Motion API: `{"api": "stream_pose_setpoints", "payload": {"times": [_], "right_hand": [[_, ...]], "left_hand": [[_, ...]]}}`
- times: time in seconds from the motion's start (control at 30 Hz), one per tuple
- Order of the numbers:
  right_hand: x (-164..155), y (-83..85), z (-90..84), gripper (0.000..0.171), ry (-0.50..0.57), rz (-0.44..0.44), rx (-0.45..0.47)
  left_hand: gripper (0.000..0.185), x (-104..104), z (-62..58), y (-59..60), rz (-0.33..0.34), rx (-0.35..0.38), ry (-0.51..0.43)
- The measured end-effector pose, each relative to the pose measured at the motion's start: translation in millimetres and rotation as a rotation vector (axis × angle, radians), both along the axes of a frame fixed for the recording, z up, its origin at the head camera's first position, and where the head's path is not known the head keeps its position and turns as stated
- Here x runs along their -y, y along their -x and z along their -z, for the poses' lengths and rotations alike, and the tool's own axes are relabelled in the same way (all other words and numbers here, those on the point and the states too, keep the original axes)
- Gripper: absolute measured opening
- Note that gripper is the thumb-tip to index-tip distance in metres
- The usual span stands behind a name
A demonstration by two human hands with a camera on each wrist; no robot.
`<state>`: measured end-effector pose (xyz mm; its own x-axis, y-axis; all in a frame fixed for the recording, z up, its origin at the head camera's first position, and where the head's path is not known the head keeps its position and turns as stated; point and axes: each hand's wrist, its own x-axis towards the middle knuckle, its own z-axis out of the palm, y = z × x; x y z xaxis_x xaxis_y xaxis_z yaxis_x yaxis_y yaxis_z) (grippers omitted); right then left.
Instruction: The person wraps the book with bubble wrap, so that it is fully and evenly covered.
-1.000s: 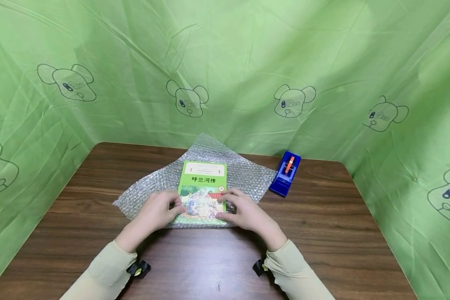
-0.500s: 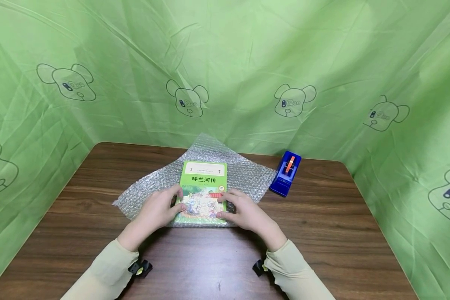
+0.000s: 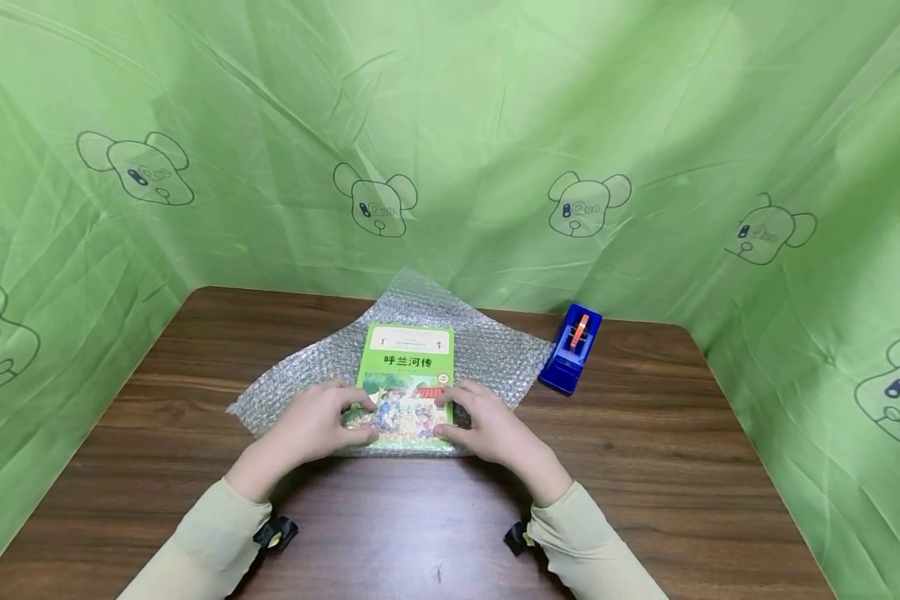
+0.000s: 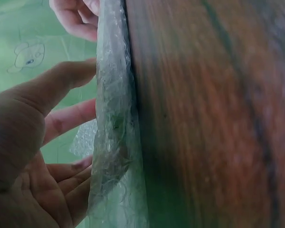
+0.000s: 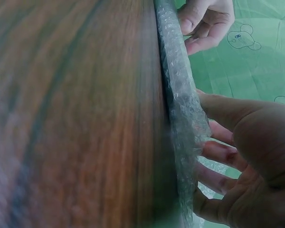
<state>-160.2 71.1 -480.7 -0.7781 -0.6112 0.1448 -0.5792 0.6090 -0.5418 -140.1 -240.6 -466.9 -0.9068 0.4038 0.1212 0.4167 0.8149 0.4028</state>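
A green book (image 3: pixel 407 383) lies on a bubble wrap sheet (image 3: pixel 300 375) mid-table. The left hand (image 3: pixel 311 425) pinches the wrap's near edge over the book's 7 o'clock corner; the right hand (image 3: pixel 487 421) does likewise at 5 o'clock. A blue tape dispenser (image 3: pixel 570 348) sits at the book's 2 o'clock.

bright, even light | soft shadows | wrist views blurred close-up

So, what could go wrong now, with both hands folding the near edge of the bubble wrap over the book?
The bubble wrap lies skewed under the book, so the folded flap may cover it unevenly. The left hand and right hand hold only the near edge; the book might slide away. The tape dispenser stands apart, so letting go to reach it may let the flap spring back.
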Motion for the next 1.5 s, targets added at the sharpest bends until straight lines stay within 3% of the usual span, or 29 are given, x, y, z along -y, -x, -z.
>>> {"api": "stream_pose_setpoints", "payload": {"times": [0.23,0.43,0.53,0.67,0.77,1.27,1.5], "right_hand": [[3,-4.1,-3.1,0.043,-0.016,-0.022,-0.040],[3,-8.8,-6.8,0.056,-0.055,-0.035,-0.090],[2,-9.2,-8.1,0.058,-0.044,-0.092,-0.121],[-1,-8.1,-6.6,0.045,-0.050,-0.201,-0.127],[-3,-7.1,-5.2,0.039,-0.065,-0.235,-0.107],[-4,-8.4,-4.8,0.037,-0.078,-0.203,-0.098],[-1,-11.5,-2.9,0.037,-0.098,-0.186,-0.070]], "left_hand": [[0.034,0,-0.2,-0.2,-0.005,0.015,0.022],[0.034,-1,-0.1,-1.7,-0.009,0.012,0.042],[0.033,-1,-0.5,-2.1,-0.006,0.007,0.045],[0.033,-1,-0.3,-2.6,-0.003,0.009,0.042],[0.032,-1,-0.2,-2.4,0.002,0.015,0.038],[0.024,0,-3.8,-2.0,0.059,0.006,0.033],[0.029,3,-10.8,-5.7,0.087,0.077,0.043]]}}
